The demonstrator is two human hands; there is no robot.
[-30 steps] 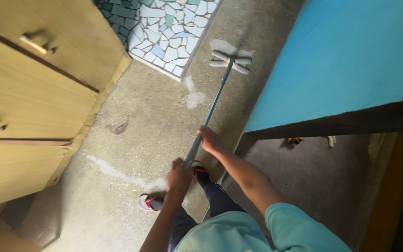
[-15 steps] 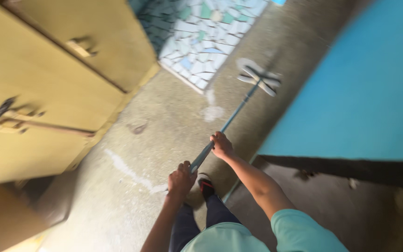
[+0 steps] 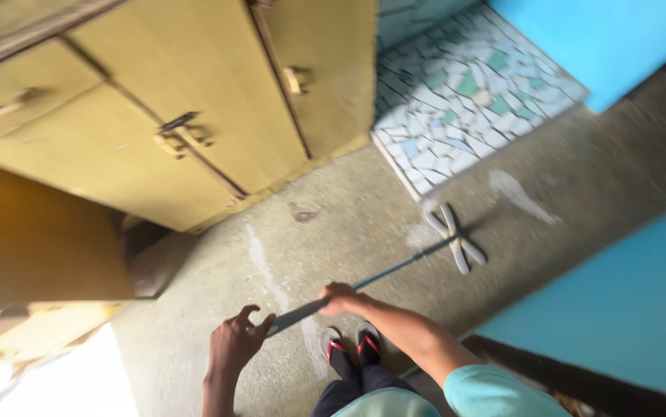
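Hands at the lower centre of the frame work a long-handled mop point(image 3: 394, 272) across a bare concrete floor point(image 3: 580, 201). Right hand point(image 3: 340, 299) is clenched around the dark metal handle partway along its length, the forearm running down to a teal sleeve point(image 3: 495, 390) at the bottom edge. Left hand point(image 3: 234, 344) sits at the handle's near end with its fingers point(image 3: 249, 313) spread and released, the end of the pole appearing to rest against the thumb side, though motion blur makes the contact hard to confirm. From there the handle slants up and to the right to the mop's pale strands point(image 3: 456, 238), splayed flat on the floor just below a raised step of broken-tile mosaic point(image 3: 464, 100) in the upper centre. Yellow wooden cabinets point(image 3: 194, 100) with metal latches fill the upper left. Blue panels occupy the upper right corner and the right edge. Two feet in red-and-black sandals point(image 3: 350, 345) stand directly beneath the handle.
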